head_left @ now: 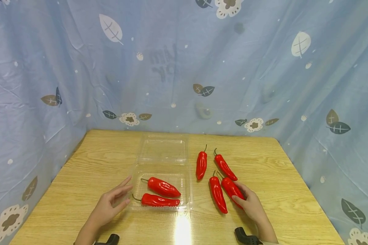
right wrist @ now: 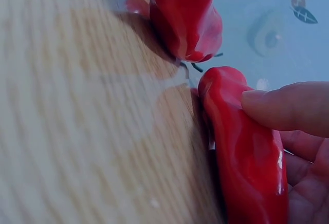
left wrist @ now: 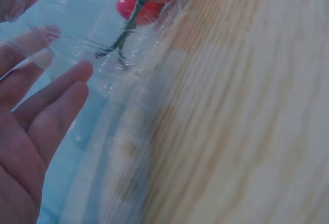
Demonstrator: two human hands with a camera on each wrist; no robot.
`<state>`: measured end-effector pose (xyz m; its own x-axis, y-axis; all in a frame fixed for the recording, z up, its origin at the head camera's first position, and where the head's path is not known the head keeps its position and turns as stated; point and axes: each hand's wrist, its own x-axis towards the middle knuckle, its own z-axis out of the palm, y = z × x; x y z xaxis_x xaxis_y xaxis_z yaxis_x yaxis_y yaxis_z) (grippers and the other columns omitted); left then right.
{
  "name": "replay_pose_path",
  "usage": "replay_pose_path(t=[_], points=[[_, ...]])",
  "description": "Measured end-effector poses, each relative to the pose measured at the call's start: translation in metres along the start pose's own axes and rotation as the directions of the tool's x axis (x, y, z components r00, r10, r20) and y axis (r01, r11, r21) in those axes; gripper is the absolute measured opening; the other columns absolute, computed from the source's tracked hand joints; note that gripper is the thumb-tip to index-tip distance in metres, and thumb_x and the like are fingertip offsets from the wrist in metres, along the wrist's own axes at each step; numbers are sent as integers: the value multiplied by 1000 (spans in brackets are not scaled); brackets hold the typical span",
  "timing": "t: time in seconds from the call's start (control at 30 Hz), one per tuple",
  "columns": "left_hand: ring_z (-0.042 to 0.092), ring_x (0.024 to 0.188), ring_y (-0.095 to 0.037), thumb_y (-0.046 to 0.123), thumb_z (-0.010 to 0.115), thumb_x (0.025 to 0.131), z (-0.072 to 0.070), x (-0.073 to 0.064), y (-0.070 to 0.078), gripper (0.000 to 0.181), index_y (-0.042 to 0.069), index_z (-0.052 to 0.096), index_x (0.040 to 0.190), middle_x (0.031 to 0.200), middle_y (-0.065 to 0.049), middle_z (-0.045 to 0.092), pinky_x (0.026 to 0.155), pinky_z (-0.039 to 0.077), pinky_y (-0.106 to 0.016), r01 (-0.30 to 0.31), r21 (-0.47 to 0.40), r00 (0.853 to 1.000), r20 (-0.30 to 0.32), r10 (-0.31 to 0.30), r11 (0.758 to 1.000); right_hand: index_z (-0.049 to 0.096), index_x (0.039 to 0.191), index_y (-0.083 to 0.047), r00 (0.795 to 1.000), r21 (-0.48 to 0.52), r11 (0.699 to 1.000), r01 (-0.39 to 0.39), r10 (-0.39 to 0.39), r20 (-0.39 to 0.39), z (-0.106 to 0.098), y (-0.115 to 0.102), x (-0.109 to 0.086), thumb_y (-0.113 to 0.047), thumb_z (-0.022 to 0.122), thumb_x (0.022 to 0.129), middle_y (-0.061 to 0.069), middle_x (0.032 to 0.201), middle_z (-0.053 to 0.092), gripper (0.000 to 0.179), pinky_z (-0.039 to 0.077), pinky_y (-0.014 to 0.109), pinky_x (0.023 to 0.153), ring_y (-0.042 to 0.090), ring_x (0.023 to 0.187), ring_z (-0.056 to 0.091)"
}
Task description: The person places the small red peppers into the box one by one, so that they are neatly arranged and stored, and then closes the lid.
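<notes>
Pepper in hand (head_left: pixel 231 190): red and glossy, green stem pointing away from the person; located between the thumb and fingers of the right hand. From where I stand, I cannot tell whether its underside bears on the table.
Right hand (head_left: pixel 252 203): pinching that pepper, thumb on one side, fingers on the other.
Left hand (head_left: pixel 106 203): fingers spread loosely and slightly bent, fingertips at the side of the clear box; contact with the plastic cannot be told.
Clear box (head_left: pixel 171 172): just to the right of the left hand, well to the left of the right hand.
Lid (head_left: pixel 163 149): folded back, lying beyond the box, farther out than both hands.
Far boxed pepper (head_left: pixel 164 188): inside the box, stem toward the left hand.
Near boxed pepper (head_left: pixel 161 200): inside the box, closer to the person; stem reaches toward the left fingertips.
Neighbouring pepper (head_left: pixel 217 194): on the table, just left of the pinched one.
Slanted pepper (head_left: pixel 225 167): beyond the right hand, lower tip near its fingers.
Upright-lying pepper (head_left: pixel 201 165): beyond and left of the right hand, stem outward.
Table (head_left: pixel 79 190): pale wood grain, beneath both hands.
Curtain (head_left: pixel 171 75): blue, leaf and flower print, beyond both hands.
</notes>
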<state>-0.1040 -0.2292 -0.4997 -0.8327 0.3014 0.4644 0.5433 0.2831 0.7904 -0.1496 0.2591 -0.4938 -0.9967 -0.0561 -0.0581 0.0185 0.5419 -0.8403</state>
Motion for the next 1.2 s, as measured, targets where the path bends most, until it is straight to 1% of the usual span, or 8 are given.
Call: replay_pose_path(t=[0.17,0.33,0.43,0.67,0.87,0.97,1.1,1.2], points=[[46,128,-6,-9,60,86,0,0,-1,40,-10,54,125,147,-28,33,98,43,-13,16,1,1000,1,-16,1000,45,139,-3,1000,15,1000,-13,13,7,-1,0,0,-8,65,88,19,138,50,55,44,16,91,32,124,50],[46,128,-3,-8,61,87,0,-1,-3,39,-11,54,125,147,-28,33,98,43,-13,32,11,999,7,-32,999,45,139,-3,1000,22,999,-24,24,5,-2,0,-1,-9,65,88,19,139,50,55,45,21,95,32,126,49],[46,128,-3,-8,60,87,0,-2,-3,39,-11,53,125,148,-28,33,98,43,-13,36,1,999,9,-36,999,45,139,-4,1000,34,999,-30,30,0,-2,0,-1,-9,65,88,19,139,50,55,45,22,95,31,125,50],[47,128,-6,-9,60,87,-1,-2,-5,40,-10,54,126,147,-28,33,98,43,-13,17,8,1000,7,-17,1000,47,138,-5,999,44,998,-36,37,-16,-4,-1,-1,-11,67,87,20,133,55,55,46,14,83,31,119,55],[46,129,-5,-8,61,87,-1,-2,-6,40,-11,53,126,148,-27,33,98,43,-13,40,9,999,17,-40,999,47,138,-5,999,62,997,-38,39,-27,-5,-3,-3,-15,68,88,21,132,55,56,47,12,80,31,117,56],[46,129,-6,-7,61,87,-1,-2,-6,40,-11,53,126,148,-27,33,98,43,-13,46,7,999,19,-46,999,48,138,-5,999,74,997,-32,35,-33,-6,-4,-4,-18,68,88,20,132,55,56,48,11,80,28,117,56],[46,129,-5,-6,61,87,-1,-2,-4,39,-11,53,126,148,-26,33,98,43,-13,58,5,998,22,-58,998,48,138,-6,999,93,995,-31,35,-40,-7,-7,-5,-19,68,88,19,134,54,56,47,11,82,18,116,55],[45,129,-4,-6,61,87,-1,-1,-2,39,-11,53,126,148,-26,33,98,43,-13,63,5,998,24,-63,998,48,139,-6,999,108,994,-27,31,-37,-7,-9,-6,-21,68,88,18,136,53,57,47,10,83,17,116,54]])
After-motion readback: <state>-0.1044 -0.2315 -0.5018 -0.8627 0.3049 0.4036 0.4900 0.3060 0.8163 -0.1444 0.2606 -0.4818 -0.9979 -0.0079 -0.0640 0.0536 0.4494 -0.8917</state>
